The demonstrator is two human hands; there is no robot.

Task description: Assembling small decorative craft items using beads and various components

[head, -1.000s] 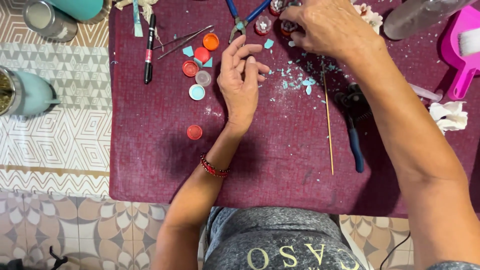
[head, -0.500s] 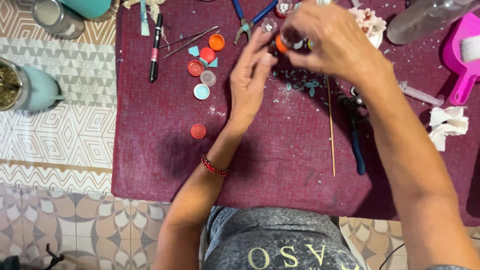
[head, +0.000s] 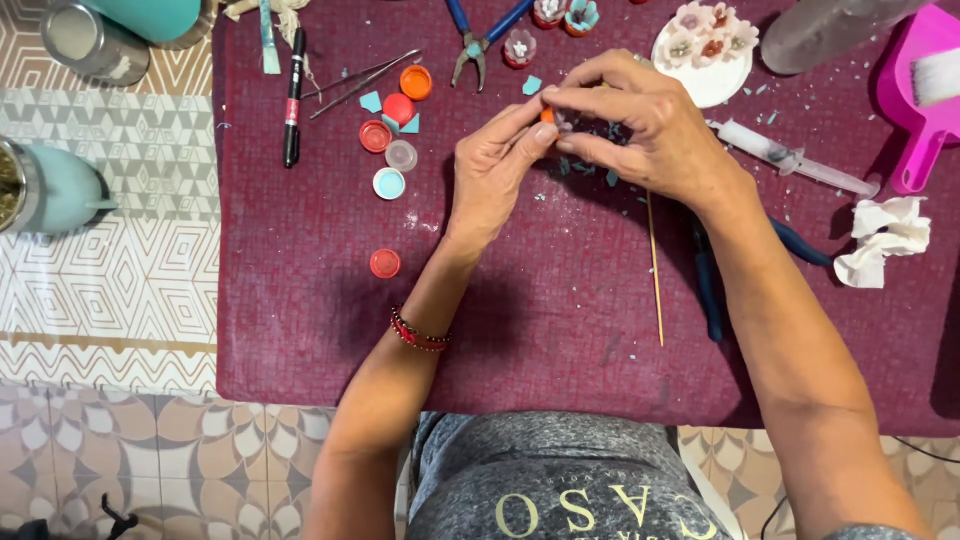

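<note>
A maroon cloth [head: 300, 330] covers the bench, set over a patterned geometric mat [head: 110, 290] and brown-and-grey tiled floor [head: 150, 460], evenly lit.

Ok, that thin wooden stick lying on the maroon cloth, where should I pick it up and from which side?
Pinch the wooden stick on its bare lower half, coming from straight above with fingers either side. It lies flat and runs toward you; its far end is tucked under the right hand, and the blue-handled pliers lie close on its right.
</note>
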